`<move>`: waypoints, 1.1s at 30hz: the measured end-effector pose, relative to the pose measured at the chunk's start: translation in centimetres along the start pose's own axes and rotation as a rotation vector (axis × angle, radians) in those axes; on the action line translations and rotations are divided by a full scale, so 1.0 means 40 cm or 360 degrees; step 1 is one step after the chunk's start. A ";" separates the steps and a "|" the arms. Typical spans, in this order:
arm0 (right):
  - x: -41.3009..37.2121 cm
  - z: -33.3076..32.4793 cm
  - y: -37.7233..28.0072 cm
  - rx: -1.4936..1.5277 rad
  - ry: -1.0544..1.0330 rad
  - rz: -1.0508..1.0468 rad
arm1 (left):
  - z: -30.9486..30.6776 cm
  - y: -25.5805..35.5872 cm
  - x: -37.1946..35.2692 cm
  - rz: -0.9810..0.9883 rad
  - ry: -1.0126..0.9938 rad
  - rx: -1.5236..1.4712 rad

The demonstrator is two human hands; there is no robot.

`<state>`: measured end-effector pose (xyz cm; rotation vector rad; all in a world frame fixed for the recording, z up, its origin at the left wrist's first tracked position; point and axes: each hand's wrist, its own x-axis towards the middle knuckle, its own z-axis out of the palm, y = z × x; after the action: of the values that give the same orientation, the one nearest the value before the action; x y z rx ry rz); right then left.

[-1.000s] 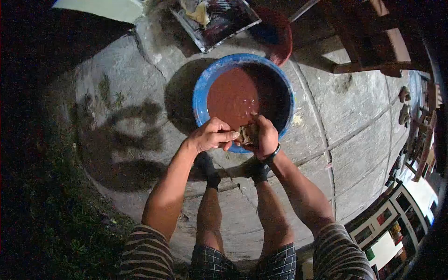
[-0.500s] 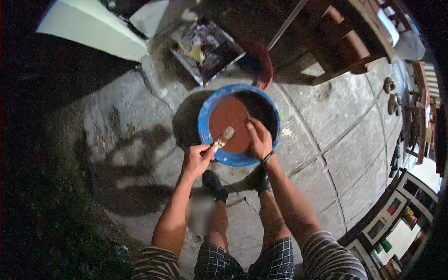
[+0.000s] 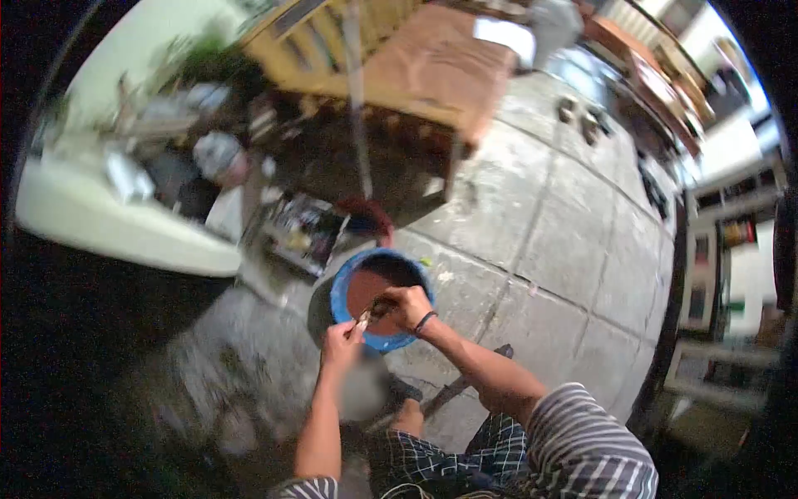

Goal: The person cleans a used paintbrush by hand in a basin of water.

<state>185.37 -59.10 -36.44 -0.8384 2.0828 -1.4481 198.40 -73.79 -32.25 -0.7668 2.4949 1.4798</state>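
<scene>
A blue basin (image 3: 338, 301) with reddish-brown liquid (image 3: 359, 291) in it stands on the concrete floor. Over its near left rim, my left hand (image 3: 341, 343) is closed on the pale handle of a small brush (image 3: 364, 318). My right hand (image 3: 407, 308), with a dark band at the wrist, is over the basin at the brush's dark head, its fingers bent together. The image is blurred there, and whether the right fingers grip the bristles is hard to make out.
Beyond the basin lie a tray of assorted things (image 3: 299, 233) and a dark red item (image 3: 376, 218). A wooden bench (image 3: 440, 66) stands farther back. Shoes (image 3: 590, 125) lie at the upper right, cabinets (image 3: 706, 283) at the right edge.
The view has swung up and tilted, showing the bench and wall. My right hand has moved from the basin's right side to the brush head. My left hand still holds the brush.
</scene>
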 end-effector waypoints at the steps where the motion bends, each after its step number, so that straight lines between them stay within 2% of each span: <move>1: -0.014 -0.049 -0.015 -0.0119 0.0068 -0.0095 | 0.026 0.020 0.002 0.0062 -0.0025 -0.0078; 2: -0.036 -0.108 -0.021 -0.0262 0.0134 -0.0166 | 0.069 0.040 0.008 0.0120 -0.0071 -0.0171; 3: -0.066 -0.142 -0.002 0.0189 0.0295 -0.0047 | 0.116 0.096 0.002 0.0072 -0.0111 -0.0194; 4: -0.110 -0.208 -0.031 0.0183 0.0366 0.0325 | 0.152 0.152 -0.003 0.0011 -0.0128 -0.0205; 6: -0.204 -0.324 -0.004 0.0194 0.0369 0.0722 | 0.279 0.230 -0.003 -0.0057 -0.0249 -0.0441; 8: -0.341 -0.451 0.019 0.0810 0.0138 0.1037 | 0.426 0.394 -0.020 -0.0109 -0.0502 -0.0761; 11: -0.530 -0.632 0.042 0.1806 0.0581 0.0796 | 0.660 0.615 -0.050 -0.0057 -0.0954 -0.0515; 12: -0.602 -0.718 0.042 0.1718 0.0723 0.0893 | 0.745 0.673 -0.066 0.0161 -0.1046 -0.0392; 13: -0.681 -0.794 0.058 0.1546 0.0891 0.0882 | 0.828 0.720 -0.079 0.0073 -0.1278 -0.0512; 14: -0.758 -0.890 0.034 0.1338 0.1147 0.0875 | 0.907 0.753 -0.075 0.0259 -0.1397 -0.0173; 16: -0.960 -1.090 0.015 0.1081 0.1363 0.1237 | 0.979 0.876 -0.106 0.0508 -0.1537 0.0334; 17: -1.076 -1.203 -0.038 0.0480 0.1387 0.1509 | 0.973 0.987 -0.129 0.0578 -0.1576 0.0507; 18: -1.248 -1.265 0.063 -0.0630 0.1440 0.1160 | 0.982 1.066 -0.138 0.0658 -0.1614 0.0670; 19: -1.341 -1.351 -0.080 -0.0658 0.1705 0.1676 | 0.994 1.098 -0.132 0.0685 -0.1612 0.0735; 21: -1.601 -1.489 -0.220 -0.0801 0.1842 0.1697 | 0.999 1.122 -0.078 0.0779 -0.1570 0.0795; 22: -1.648 -1.530 -0.369 -0.0658 0.2067 0.1658 | 0.998 1.114 -0.048 0.0821 -0.1533 0.0782; 23: -1.750 -1.548 -0.416 -0.0459 0.2336 0.1616 | 0.985 1.125 -0.031 0.0776 -0.1503 0.0799; 24: -1.871 -1.529 -0.459 0.0111 0.2529 0.1213 | 0.973 1.139 -0.015 0.0734 -0.1460 0.0811; 25: -1.968 -1.450 -0.444 0.0199 0.3059 0.0916 | 0.966 1.150 0.003 0.0613 -0.1432 0.0807; 26: -2.050 -1.362 -0.412 0.0094 0.3381 0.0887 | 0.958 1.154 0.013 0.0479 -0.1398 0.0790; 27: -2.113 -1.238 -0.351 -0.0022 0.3606 0.1166 | 0.920 1.166 0.040 0.0349 -0.1375 0.0809; 29: -2.162 -0.909 -0.211 0.0150 0.3642 0.2079 | 0.828 1.170 0.080 0.0591 -0.1267 0.0879; 30: -2.149 -0.757 -0.141 0.0632 0.3551 0.2479 | 0.767 1.183 0.100 0.0426 -0.1300 0.0867; 31: -2.098 -0.643 -0.100 0.1103 0.3344 0.2804 | 0.712 1.154 0.094 0.0016 -0.0937 0.0453; 32: -2.054 -0.561 -0.102 0.1474 0.3067 0.3053 | 0.679 1.183 0.071 -0.0217 -0.0692 0.0129; 33: -2.008 -0.535 -0.092 0.1759 0.2879 0.3136 | 0.627 1.112 0.146 -0.0277 -0.0928 0.0041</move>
<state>228.40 10.90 -23.29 2.7425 0.7536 -1.1848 168.15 -37.32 -12.39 -0.4456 1.9559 1.3621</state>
